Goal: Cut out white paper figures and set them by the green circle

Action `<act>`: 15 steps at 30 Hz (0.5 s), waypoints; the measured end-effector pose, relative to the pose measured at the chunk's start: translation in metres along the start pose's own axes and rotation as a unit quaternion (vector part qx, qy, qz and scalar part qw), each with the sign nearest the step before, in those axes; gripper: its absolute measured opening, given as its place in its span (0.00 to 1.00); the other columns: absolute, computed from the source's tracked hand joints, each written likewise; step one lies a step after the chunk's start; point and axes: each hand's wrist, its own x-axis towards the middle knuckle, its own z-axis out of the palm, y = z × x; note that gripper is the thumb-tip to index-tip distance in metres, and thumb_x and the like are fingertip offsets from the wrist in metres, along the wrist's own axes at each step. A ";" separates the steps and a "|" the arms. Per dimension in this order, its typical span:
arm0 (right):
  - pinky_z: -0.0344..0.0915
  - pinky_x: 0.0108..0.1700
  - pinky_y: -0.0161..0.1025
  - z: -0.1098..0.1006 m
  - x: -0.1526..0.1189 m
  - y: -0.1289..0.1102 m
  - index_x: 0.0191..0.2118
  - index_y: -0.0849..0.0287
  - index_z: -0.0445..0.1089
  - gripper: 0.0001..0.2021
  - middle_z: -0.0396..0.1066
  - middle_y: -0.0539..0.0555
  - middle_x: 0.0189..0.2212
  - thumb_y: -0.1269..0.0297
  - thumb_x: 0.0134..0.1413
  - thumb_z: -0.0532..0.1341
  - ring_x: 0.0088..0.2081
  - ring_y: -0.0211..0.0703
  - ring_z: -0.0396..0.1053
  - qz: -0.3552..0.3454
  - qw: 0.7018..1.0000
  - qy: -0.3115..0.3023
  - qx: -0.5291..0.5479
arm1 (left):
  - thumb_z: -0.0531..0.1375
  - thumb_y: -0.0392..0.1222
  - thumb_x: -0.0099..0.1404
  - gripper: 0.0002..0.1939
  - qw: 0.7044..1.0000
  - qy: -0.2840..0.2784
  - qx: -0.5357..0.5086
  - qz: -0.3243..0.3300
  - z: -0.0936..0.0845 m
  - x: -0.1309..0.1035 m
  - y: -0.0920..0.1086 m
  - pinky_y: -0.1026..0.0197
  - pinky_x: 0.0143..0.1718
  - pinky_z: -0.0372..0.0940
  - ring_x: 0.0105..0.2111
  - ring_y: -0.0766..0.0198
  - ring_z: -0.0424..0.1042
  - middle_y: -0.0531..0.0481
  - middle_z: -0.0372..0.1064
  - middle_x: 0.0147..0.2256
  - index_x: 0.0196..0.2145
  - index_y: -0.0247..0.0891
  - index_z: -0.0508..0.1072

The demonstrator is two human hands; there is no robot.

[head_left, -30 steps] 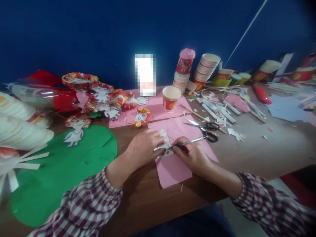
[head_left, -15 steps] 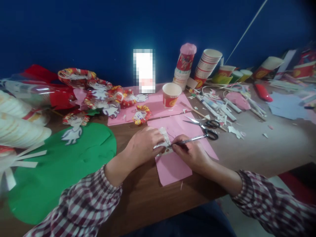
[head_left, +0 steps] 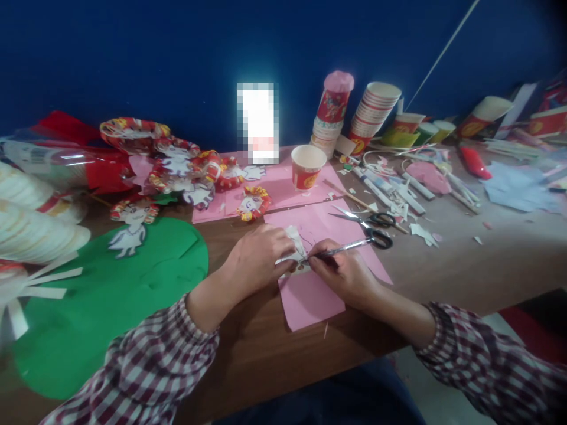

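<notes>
Pen (head_left: 346, 247) aslant, tip leftward

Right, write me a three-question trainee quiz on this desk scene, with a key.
1. Which hand grips the slim pale plastic pen?
2. True or false: the red-and-white paper cup on the far rectangular pink paper sheet stands upright.
3. Fill the gap: the large flat green sheet lies to the ___ of the near rectangular pink paper sheet.

Key: 1. The right hand; 2. true; 3. left.
</notes>
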 end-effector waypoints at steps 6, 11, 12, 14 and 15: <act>0.61 0.32 0.33 -0.002 0.000 -0.003 0.34 0.58 0.68 0.04 0.71 0.49 0.27 0.66 0.59 0.57 0.29 0.38 0.69 0.006 1.000 0.019 -0.010 | 0.55 0.45 0.67 0.10 1.000 -0.012 0.007 -0.027 -0.004 0.000 0.005 0.55 0.45 0.61 0.41 0.59 0.66 0.48 0.69 0.36 0.38 0.40 0.74; 0.61 0.32 0.32 -0.003 0.001 -0.005 0.33 0.59 0.67 0.03 0.71 0.49 0.27 0.67 0.58 0.58 0.29 0.38 0.69 0.011 1.000 0.026 0.001 | 0.55 0.43 0.66 0.09 0.999 -0.008 0.012 -0.045 -0.004 -0.001 0.009 0.56 0.44 0.62 0.40 0.60 0.66 0.48 0.68 0.35 0.36 0.41 0.74; 0.61 0.32 0.32 -0.003 0.001 -0.004 0.33 0.59 0.67 0.03 0.71 0.49 0.27 0.68 0.58 0.58 0.29 0.37 0.69 0.011 1.000 0.027 0.005 | 0.55 0.43 0.66 0.08 0.999 -0.006 0.008 -0.043 -0.004 -0.001 0.009 0.56 0.44 0.62 0.40 0.60 0.66 0.48 0.68 0.35 0.36 0.41 0.75; 0.61 0.32 0.32 -0.003 0.001 -0.004 0.34 0.59 0.67 0.03 0.70 0.49 0.27 0.68 0.58 0.57 0.29 0.37 0.69 0.009 0.999 0.031 0.013 | 0.56 0.42 0.65 0.08 0.999 0.002 0.003 -0.043 -0.003 0.000 0.009 0.56 0.44 0.62 0.39 0.60 0.66 0.49 0.68 0.35 0.35 0.41 0.75; 0.61 0.32 0.32 -0.003 0.001 -0.005 0.34 0.59 0.67 0.03 0.70 0.49 0.27 0.68 0.58 0.57 0.29 0.37 0.69 0.010 0.999 0.032 0.016 | 0.56 0.42 0.65 0.08 0.999 0.006 0.003 -0.044 -0.002 0.000 0.009 0.56 0.44 0.62 0.39 0.60 0.66 0.49 0.68 0.35 0.35 0.41 0.75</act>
